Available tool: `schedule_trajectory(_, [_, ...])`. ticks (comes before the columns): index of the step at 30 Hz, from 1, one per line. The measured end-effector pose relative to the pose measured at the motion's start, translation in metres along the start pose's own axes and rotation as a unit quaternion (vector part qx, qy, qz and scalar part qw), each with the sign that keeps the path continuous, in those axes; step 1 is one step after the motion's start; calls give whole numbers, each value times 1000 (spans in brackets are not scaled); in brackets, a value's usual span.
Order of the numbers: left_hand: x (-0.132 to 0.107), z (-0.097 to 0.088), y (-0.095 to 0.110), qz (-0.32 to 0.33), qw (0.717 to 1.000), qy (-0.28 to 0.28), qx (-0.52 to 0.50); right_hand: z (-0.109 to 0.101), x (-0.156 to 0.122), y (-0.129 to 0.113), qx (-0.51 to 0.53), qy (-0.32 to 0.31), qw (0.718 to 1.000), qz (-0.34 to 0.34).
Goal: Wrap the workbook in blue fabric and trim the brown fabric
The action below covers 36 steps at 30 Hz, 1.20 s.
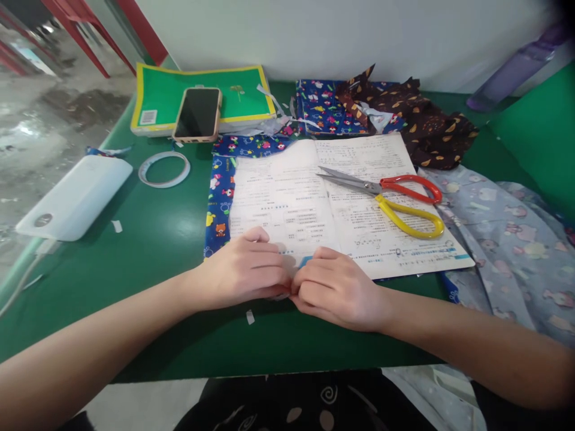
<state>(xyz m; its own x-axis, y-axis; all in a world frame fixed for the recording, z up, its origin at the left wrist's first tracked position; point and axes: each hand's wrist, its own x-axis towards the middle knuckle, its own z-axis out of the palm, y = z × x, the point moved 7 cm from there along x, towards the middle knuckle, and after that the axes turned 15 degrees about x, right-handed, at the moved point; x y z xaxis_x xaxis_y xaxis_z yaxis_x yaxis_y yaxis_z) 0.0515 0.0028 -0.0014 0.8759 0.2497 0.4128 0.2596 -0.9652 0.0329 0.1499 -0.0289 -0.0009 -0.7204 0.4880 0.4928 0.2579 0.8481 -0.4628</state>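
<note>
An open printed book lies on blue patterned cloth in the middle of the green table. My left hand and my right hand meet at the book's near edge. Both have their fingers curled and pressed together on the bottom edge of the book and the cloth beneath it. What sits between the fingers is hidden. Scissors with one red and one yellow handle rest closed on the right page, apart from both hands.
A green book with a phone on it lies far left. A tape ring and a white power bank lie at the left. Brown cloth, pale blue cloth and a purple bottle lie at the right.
</note>
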Motion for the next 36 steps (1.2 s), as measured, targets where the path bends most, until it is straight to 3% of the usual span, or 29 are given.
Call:
schedule_trajectory(5, [0, -10, -5, -19, 999, 29, 14, -3, 1, -2, 5, 9, 1000, -11])
schedule_trajectory(10, [-4, -10, 9, 77, 995, 5, 68, -2, 1, -2, 14, -6, 1000, -6])
schedule_trajectory(13, [-7, -8, 14, 98, 991, 1, 96, -1, 1, -1, 11, 1, 1000, 3])
schedule_trajectory(26, [-18, -10, 14, 105, 990, -15, 92, 3, -2, 4, 53, -1, 998, 25])
schedule_trajectory(31, [-14, -13, 17, 112, 988, -2, 103, -1, -3, 11, 81, 38, 993, 73])
schedule_trajectory(36, [-14, -15, 18, 109, 988, 8, 108, 1, 2, 11, 78, 9, 994, 76])
